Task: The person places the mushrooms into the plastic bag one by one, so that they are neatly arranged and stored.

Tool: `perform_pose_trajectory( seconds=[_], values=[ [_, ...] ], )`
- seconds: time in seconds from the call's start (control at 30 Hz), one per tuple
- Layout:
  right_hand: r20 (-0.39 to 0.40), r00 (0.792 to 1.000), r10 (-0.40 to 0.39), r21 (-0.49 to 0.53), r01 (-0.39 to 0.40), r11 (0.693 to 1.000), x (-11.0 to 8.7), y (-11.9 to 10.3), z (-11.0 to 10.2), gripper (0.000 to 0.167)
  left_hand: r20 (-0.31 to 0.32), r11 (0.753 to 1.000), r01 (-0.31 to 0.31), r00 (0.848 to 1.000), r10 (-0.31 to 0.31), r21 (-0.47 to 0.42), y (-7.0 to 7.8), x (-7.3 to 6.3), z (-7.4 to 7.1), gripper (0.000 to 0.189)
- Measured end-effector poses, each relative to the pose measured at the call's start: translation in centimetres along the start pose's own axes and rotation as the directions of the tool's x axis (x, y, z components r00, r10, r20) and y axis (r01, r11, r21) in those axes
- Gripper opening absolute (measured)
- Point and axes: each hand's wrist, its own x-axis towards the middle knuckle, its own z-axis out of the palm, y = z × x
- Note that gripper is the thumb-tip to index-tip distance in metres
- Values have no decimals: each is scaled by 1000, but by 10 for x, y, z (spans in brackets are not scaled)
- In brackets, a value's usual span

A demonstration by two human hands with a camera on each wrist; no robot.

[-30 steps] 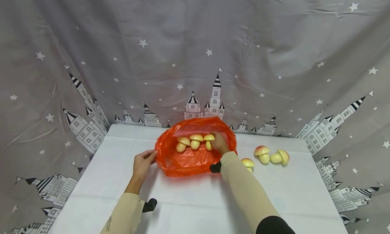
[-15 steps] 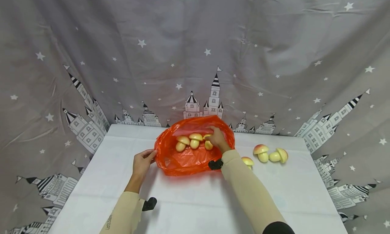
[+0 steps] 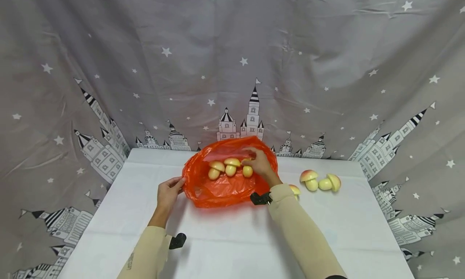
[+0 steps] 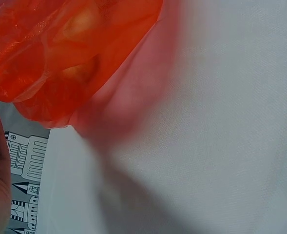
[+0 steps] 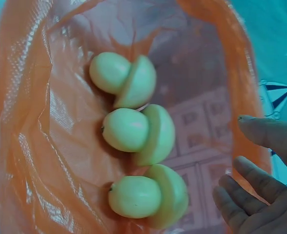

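Observation:
A red plastic bag (image 3: pixel 221 192) lies with its mouth spread wide. Inside it, toy-like mushrooms with pale stems form a row: a left mushroom (image 3: pixel 214 173), a middle mushroom (image 3: pixel 231 170) and a right mushroom (image 3: pixel 248 172). My left hand (image 3: pixel 168 196) pinches the bag's left rim between thumb and fingers. Over the bag's right side, my right hand (image 3: pixel 262 164) partly covers the right mushroom's cap in the head view. The right wrist view shows that hand (image 5: pixel 265 195) with its fingers extended, apart from the nearest mushroom (image 5: pixel 138 197) and holding nothing.
Right of the bag, two more mushrooms, one standing (image 3: pixel 309 179) and one on its side (image 3: pixel 330 183), rest on the white table (image 3: pixel 225 250). Another mushroom (image 3: pixel 295 190) is partly hidden by the right sleeve. A grey curtain (image 3: pixel 181 61) with castles hangs behind the table.
My right hand has let go of the right mushroom and lifted slightly off it; the mushroom stays in the bag. My left hand keeps its pinch on the rim. The head view has shifted slightly.

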Motion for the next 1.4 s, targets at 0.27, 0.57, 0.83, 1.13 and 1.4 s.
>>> perform_pose_trajectory(
  seconds=[0.27,0.57,0.83,1.13,1.4],
  values=[
    [-3,999,-38,76,38,996,-18,-4,-15,43,-21,1000,1,1000,0,11,1,-1,2,43],
    [-2,998,-67,17,67,998,-42,-4,-44,37,-31,999,22,999,-21,28,3,-2,3,43],
    [-76,988,-135,37,138,990,-60,11,-71,37,-22,997,61,998,-60,49,3,-6,-1,47],
    [-164,979,-118,-17,116,993,-76,34,-92,33,-22,998,52,998,-51,42,1,-7,-1,46],
    [-200,974,-106,-115,84,990,-91,54,-100,34,-12,997,49,999,-48,52,4,-9,3,44]
  ],
)
